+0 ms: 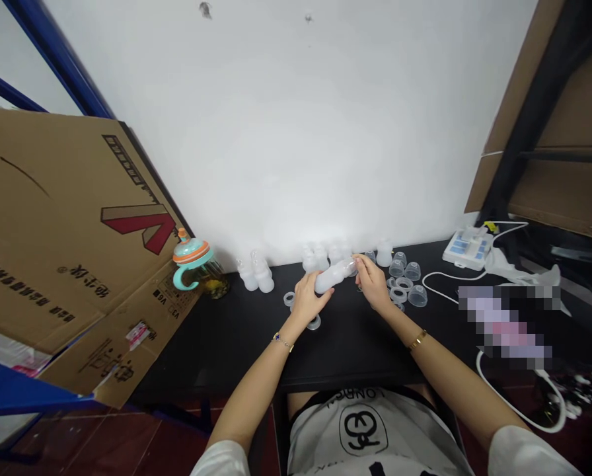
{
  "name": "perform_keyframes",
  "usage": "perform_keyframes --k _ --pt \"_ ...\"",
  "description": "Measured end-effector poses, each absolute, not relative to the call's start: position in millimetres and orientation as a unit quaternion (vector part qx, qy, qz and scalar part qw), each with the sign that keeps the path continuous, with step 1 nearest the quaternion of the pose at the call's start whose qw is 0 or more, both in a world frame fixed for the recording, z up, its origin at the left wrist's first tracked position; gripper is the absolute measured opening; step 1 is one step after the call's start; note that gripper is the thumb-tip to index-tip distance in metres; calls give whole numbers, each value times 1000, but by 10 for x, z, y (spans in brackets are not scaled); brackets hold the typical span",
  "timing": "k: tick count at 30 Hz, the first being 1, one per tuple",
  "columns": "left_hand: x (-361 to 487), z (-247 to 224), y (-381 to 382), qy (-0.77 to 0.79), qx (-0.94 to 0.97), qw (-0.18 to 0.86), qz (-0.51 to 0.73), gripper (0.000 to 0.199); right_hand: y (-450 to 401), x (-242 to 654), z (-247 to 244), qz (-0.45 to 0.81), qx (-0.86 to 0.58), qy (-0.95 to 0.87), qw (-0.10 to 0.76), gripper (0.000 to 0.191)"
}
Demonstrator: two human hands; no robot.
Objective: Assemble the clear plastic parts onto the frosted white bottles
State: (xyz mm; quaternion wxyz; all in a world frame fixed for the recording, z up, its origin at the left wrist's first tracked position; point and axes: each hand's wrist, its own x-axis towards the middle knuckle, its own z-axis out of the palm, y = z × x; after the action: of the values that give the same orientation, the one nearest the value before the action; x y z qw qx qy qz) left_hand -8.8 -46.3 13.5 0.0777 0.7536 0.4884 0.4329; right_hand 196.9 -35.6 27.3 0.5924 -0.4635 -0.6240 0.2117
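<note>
A white baby bottle (pixel 328 280) lies tilted between my hands, its clear top pointing to the right. My left hand (pixel 310 296) is wrapped round the bottle's body. My right hand (pixel 371 281) has its fingers closed at the clear dome cap (pixel 350 266) on the bottle's end. Under and beside my left hand are a white ring (pixel 289 299) and another ring (pixel 314 322). Right of my right hand sit several loose clear dome caps (pixel 413 270) and white rings (pixel 404 284). Several white bottles (pixel 310 256) stand behind my hands along the wall.
Two capped bottles (pixel 262 272) stand at the left by the wall. A teal-and-orange lidded jug (pixel 197 268) is beside a large cardboard box (pixel 68 251). At the right lie a power strip (pixel 469 248), a white cable (pixel 439 274) and a blurred-out object (pixel 507 324) on the black table (pixel 226 350).
</note>
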Motion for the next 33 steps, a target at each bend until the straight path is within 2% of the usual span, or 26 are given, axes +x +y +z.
perform_keyframes --k 5,12,14,18,21,26,30,33 --pt "-88 138 -456 489 750 87 436 44 -337 1978 252 225 -451 -627 594 52" --pt "-45 203 -480 490 691 225 482 36 -301 1955 234 316 -420 -609 594 60" --pt "-35 226 -492 485 673 258 495 35 -302 1929 220 344 -418 -627 561 58" --pt "-32 251 -502 479 664 293 494 34 -333 1855 167 365 -408 -706 450 43" --pt "-39 245 -495 485 676 277 480 39 -358 1818 131 358 -414 -727 414 44" --pt "-38 224 -483 497 673 262 481 47 -374 1815 137 336 -413 -743 405 41" --pt "-27 224 -480 453 659 329 503 35 -350 1824 138 346 -389 -738 430 42" --pt "-37 226 -461 402 665 352 521 42 -301 1842 114 330 -369 -735 463 48"
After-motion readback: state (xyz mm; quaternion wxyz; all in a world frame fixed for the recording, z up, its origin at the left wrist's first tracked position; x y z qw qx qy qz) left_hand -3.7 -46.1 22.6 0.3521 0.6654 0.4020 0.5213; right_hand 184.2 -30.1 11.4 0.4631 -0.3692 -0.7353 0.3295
